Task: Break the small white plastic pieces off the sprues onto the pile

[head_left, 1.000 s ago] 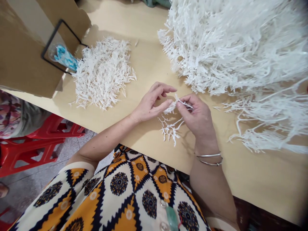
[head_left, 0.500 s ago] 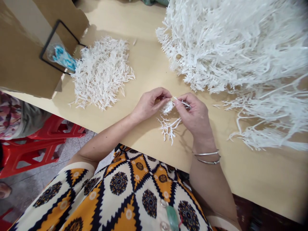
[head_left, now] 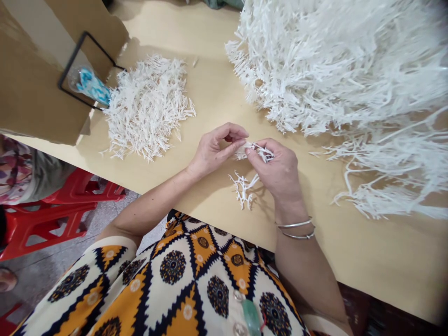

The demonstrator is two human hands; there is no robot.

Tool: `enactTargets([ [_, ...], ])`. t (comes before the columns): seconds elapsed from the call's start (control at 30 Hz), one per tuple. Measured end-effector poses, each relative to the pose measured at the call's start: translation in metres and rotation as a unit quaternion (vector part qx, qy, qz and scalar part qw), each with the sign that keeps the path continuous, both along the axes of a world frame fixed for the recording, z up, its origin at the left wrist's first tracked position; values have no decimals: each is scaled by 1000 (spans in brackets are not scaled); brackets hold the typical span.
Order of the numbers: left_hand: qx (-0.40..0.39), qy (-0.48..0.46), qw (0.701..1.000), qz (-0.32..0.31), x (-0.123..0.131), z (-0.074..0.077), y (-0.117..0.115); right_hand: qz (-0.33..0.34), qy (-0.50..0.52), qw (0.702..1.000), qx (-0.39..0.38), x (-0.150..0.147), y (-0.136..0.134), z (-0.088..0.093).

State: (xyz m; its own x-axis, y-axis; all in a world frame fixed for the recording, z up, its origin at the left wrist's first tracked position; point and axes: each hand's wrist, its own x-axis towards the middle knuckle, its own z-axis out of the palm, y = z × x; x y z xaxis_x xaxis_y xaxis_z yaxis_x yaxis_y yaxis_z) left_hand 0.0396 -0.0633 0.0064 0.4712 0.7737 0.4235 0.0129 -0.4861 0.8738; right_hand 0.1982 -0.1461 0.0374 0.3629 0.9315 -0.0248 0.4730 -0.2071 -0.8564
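My right hand (head_left: 276,170) is closed on white branched sprigs (head_left: 263,153), which look like plastic. Some twigs poke out between its thumb and fingers, and another forked end (head_left: 242,190) hangs below over the table. Close by on the left, my left hand (head_left: 219,149) has thumb and forefinger pinched at the near end of the white material, with a small white tuft (head_left: 241,153) just under the fingertips. The fingers partly hide where the pieces meet. A metal bangle (head_left: 297,228) circles my right wrist.
A large heap of white sprigs (head_left: 315,70) fills the back right of the table (head_left: 196,186). A smaller pile of short white pieces (head_left: 147,107) lies left, beside a black wire frame (head_left: 75,56), a blue-and-white bundle (head_left: 93,85) and a cardboard box (head_left: 31,93). Red stools (head_left: 45,224) stand below.
My right hand has moved slightly left and down, showing more of the twigs in its grip. My left hand has shifted a little left. The hanging forked end swung slightly.
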Motion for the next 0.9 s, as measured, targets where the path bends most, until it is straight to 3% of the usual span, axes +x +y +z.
enactTargets([
  [0.17,102,97,988,65,5,1,-8,18,-35,999,-24,1,0,-4],
  [0.27,172,144,965,132,-1,-4,3,28,-27,999,-32,1,-3,-2],
  [0.4,118,99,949,275,-26,-15,38,34,18,999,-24,5,-6,2],
  [0.53,135,107,930,324,-38,-20,52,38,26,999,-3,7,-5,-2],
  [0.67,192,153,938,246,-26,-8,34,43,32,999,11,6,-4,-7],
  [0.8,185,192,959,93,-13,7,11,31,22,999,-3,4,-4,-6],
  [0.9,179,218,959,39,-6,8,4,32,17,999,-7,2,-3,-6],
])
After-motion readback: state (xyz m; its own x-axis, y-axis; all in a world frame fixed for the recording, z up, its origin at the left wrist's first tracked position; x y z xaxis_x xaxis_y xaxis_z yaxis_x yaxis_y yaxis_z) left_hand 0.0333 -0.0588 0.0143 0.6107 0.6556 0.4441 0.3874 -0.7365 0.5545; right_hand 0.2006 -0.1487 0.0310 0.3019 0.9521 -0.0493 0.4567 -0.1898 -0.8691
